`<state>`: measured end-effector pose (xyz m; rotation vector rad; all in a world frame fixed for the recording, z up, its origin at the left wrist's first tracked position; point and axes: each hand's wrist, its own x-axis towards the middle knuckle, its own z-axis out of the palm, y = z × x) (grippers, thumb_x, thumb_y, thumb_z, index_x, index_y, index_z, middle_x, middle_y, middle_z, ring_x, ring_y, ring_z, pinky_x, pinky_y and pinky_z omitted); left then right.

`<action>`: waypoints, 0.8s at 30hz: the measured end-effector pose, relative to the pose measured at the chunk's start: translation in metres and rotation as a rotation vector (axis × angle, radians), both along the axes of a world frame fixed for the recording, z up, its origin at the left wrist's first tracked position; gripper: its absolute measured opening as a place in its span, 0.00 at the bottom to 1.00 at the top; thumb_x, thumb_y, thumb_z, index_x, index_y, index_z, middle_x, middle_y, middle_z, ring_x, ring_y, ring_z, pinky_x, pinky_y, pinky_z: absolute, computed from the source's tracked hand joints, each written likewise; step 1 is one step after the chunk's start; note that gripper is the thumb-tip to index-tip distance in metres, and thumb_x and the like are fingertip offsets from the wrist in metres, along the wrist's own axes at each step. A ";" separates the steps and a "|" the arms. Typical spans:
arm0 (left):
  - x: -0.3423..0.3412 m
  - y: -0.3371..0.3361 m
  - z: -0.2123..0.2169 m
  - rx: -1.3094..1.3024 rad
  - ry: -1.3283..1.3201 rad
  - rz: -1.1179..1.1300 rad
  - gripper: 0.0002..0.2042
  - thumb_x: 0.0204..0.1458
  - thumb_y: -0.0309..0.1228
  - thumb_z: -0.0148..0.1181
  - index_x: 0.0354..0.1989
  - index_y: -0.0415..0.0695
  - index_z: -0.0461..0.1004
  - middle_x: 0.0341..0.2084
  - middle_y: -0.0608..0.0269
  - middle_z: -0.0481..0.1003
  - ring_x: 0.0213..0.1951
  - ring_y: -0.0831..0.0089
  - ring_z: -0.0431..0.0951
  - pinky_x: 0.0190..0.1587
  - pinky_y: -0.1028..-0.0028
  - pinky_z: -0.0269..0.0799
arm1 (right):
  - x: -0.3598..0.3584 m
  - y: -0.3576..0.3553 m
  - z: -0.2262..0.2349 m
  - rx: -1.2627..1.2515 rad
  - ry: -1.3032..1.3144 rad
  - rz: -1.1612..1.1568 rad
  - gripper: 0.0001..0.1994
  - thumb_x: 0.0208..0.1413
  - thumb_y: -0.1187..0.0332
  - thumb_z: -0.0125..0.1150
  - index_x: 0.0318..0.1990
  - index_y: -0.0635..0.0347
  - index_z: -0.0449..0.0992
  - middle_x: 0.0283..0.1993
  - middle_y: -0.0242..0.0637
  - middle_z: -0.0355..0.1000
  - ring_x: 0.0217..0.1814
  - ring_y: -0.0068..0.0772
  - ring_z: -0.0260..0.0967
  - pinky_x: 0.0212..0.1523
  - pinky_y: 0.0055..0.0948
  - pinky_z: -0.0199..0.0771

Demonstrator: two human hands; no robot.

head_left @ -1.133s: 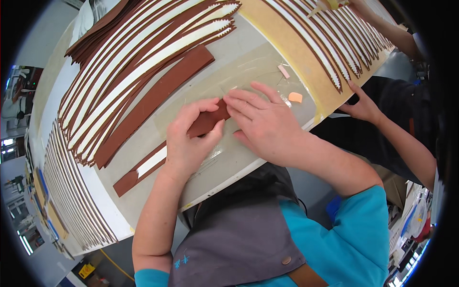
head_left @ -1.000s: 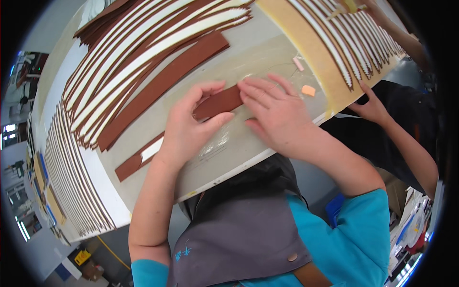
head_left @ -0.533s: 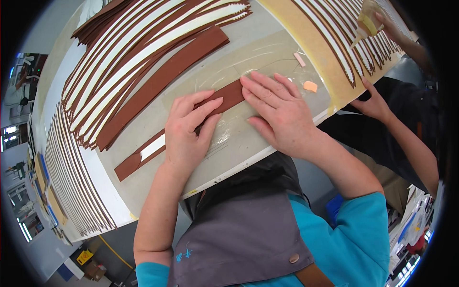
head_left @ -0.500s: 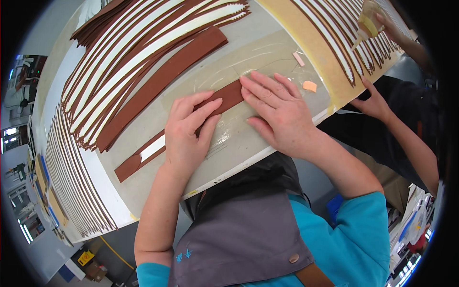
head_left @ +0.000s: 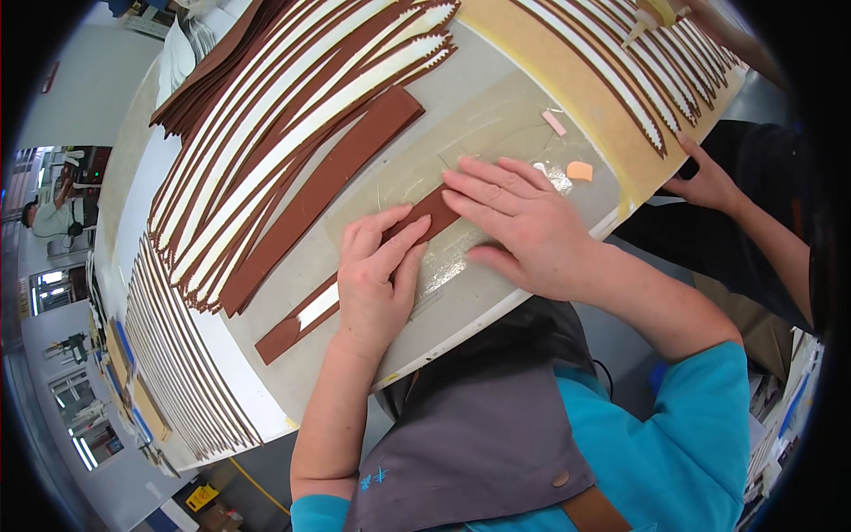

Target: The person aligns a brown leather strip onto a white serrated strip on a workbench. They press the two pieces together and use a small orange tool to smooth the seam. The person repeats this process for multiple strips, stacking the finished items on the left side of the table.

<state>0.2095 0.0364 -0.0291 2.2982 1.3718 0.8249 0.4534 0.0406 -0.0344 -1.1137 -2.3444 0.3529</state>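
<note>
My left hand (head_left: pixel 377 279) lies flat, palm down, fingers together and stretched forward, pressing on a long brown strip (head_left: pixel 306 312) on the worktable (head_left: pixel 292 390). My right hand (head_left: pixel 519 222) rests just beside it, palm down with fingers spread, its fingertips on the strip's far end, over a clear plastic sheet (head_left: pixel 496 124). Neither hand grips anything; both are open and pressed flat. The strip runs under my left palm and out toward my left wrist side. Beyond my fingers lie rows of brown and white strips (head_left: pixel 292 133). Past my right hand sits a small orange piece (head_left: pixel 579 170), and further right a co-worker's hand (head_left: pixel 705 182) rests at the table edge.
</note>
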 end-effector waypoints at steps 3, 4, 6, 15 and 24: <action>0.000 -0.002 -0.001 -0.008 -0.007 0.016 0.14 0.54 0.22 0.68 0.49 0.46 0.86 0.51 0.59 0.80 0.51 0.57 0.76 0.53 0.64 0.76 | -0.003 0.004 0.003 0.003 -0.047 0.016 0.30 0.54 0.59 0.73 0.63 0.61 0.76 0.71 0.35 0.70 0.78 0.41 0.60 0.77 0.51 0.56; 0.000 -0.002 -0.001 -0.012 -0.011 0.016 0.14 0.54 0.22 0.68 0.49 0.46 0.86 0.51 0.59 0.80 0.51 0.57 0.77 0.53 0.64 0.76 | -0.002 0.006 0.003 0.011 -0.070 0.017 0.32 0.52 0.58 0.74 0.64 0.59 0.75 0.71 0.34 0.69 0.78 0.41 0.60 0.77 0.52 0.57; 0.000 -0.001 0.000 -0.020 -0.021 0.014 0.14 0.54 0.22 0.68 0.49 0.46 0.86 0.51 0.59 0.80 0.51 0.57 0.77 0.53 0.64 0.76 | 0.000 0.006 0.002 0.016 -0.100 0.022 0.34 0.50 0.57 0.76 0.66 0.57 0.74 0.72 0.32 0.69 0.78 0.42 0.61 0.77 0.53 0.57; -0.001 -0.005 -0.004 -0.026 -0.055 0.032 0.15 0.54 0.20 0.69 0.49 0.45 0.87 0.52 0.56 0.79 0.51 0.59 0.77 0.52 0.65 0.78 | 0.001 0.007 0.003 0.039 -0.125 0.022 0.29 0.56 0.54 0.72 0.63 0.54 0.77 0.70 0.30 0.70 0.76 0.41 0.61 0.78 0.52 0.55; -0.014 -0.017 -0.001 0.144 0.189 -0.018 0.16 0.49 0.18 0.65 0.49 0.38 0.84 0.51 0.58 0.79 0.53 0.57 0.77 0.54 0.62 0.75 | 0.001 0.008 0.004 0.057 -0.137 0.024 0.28 0.56 0.55 0.72 0.63 0.54 0.78 0.70 0.32 0.70 0.77 0.42 0.61 0.77 0.54 0.55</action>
